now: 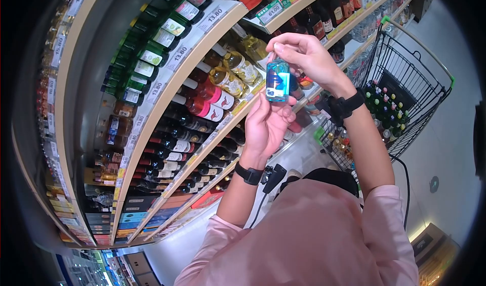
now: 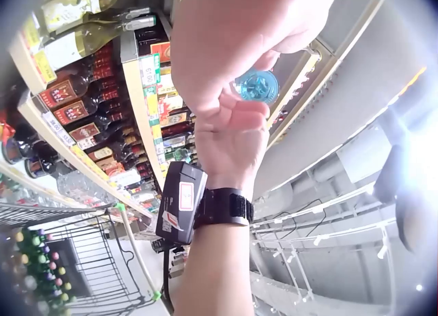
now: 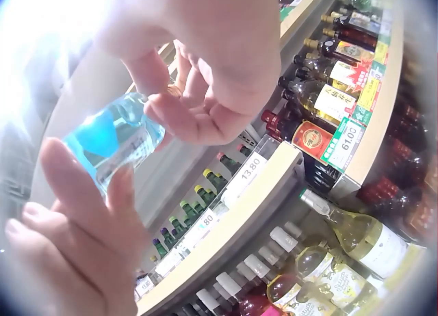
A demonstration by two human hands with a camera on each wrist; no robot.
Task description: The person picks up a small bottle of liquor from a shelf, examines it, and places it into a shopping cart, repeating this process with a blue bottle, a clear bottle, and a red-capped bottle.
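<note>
A small clear bottle of blue liquid (image 1: 277, 81), with a blue and white label, is held up in front of the shelves by both hands. My right hand (image 1: 311, 58) pinches it at its neck end, fingers bent round the top. From below, my left hand (image 1: 268, 129) grips the base between thumb and fingers. The right wrist view shows the bottle (image 3: 120, 135) tilted between the right hand (image 3: 205, 70) and the left hand (image 3: 75, 227). In the left wrist view, the near left hand (image 2: 239, 42) covers most of it, leaving its round blue base (image 2: 257, 86) visible.
Shelves of wine and liquor bottles (image 1: 172, 144) with price tags (image 1: 179, 55) run along the left and ahead. A wire shopping cart (image 1: 415, 68) at the right holds several green bottles (image 1: 387, 103). Grey floor (image 1: 435, 149) lies beyond it. Each wrist wears a black strap and camera.
</note>
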